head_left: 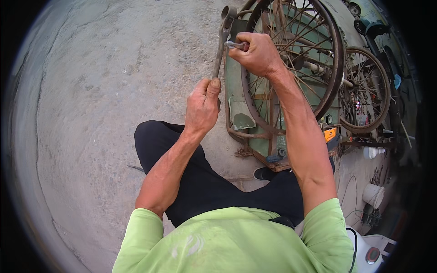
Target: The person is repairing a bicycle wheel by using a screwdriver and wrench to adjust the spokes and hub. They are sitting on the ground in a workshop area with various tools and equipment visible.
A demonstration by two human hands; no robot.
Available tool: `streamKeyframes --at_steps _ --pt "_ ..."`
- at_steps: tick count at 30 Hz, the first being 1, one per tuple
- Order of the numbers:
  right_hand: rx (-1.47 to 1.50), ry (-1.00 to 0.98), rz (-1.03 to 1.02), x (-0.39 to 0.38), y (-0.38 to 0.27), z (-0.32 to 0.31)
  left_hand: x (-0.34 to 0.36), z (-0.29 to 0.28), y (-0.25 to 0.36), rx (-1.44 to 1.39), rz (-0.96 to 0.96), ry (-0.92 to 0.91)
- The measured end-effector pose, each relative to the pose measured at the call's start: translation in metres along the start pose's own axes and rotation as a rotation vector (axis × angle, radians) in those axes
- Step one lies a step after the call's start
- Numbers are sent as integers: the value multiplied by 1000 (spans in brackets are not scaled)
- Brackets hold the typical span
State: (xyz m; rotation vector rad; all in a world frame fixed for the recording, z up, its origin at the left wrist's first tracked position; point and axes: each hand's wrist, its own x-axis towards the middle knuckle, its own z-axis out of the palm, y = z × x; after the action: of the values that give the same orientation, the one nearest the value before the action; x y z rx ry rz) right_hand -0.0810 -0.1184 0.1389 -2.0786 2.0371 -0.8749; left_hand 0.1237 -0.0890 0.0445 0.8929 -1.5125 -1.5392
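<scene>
My left hand (202, 107) is closed around the lower end of a worn metal bar (219, 59), its thumb laid along the bar. The bar stands tilted away from me and ends in a short tubular ring (228, 13). Just right of it, my right hand (257, 55) is a fist around a small hand tool (237, 45) with a reddish grip and a shiny end. That shiny end points left at the bar, close to it or touching; I cannot tell which. Behind the right hand is a large spoked wheel (337, 50) with a rusty rim.
The wheel lies over a green metal cart body (237, 98) with a rusty tube frame. A second spoked wheel (387, 93) is farther right. An orange-and-dark object (331, 134), a white container (373, 195) and a white machine part (366, 255) are at the right. Rough concrete (100, 91) spreads leftward.
</scene>
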Motion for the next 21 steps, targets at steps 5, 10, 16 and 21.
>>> streamKeyframes --at_steps 5,10,16,21 --pt "-27 -45 59 -1 -1 -3 -1 -17 33 -214 107 186" --pt "35 16 -5 -2 2 2 3 -10 18 36 292 150" --pt "12 -14 39 -2 1 1 -6 -25 31 -83 205 166" --pt "33 0 29 -2 -1 4 9 -13 0 147 217 94"
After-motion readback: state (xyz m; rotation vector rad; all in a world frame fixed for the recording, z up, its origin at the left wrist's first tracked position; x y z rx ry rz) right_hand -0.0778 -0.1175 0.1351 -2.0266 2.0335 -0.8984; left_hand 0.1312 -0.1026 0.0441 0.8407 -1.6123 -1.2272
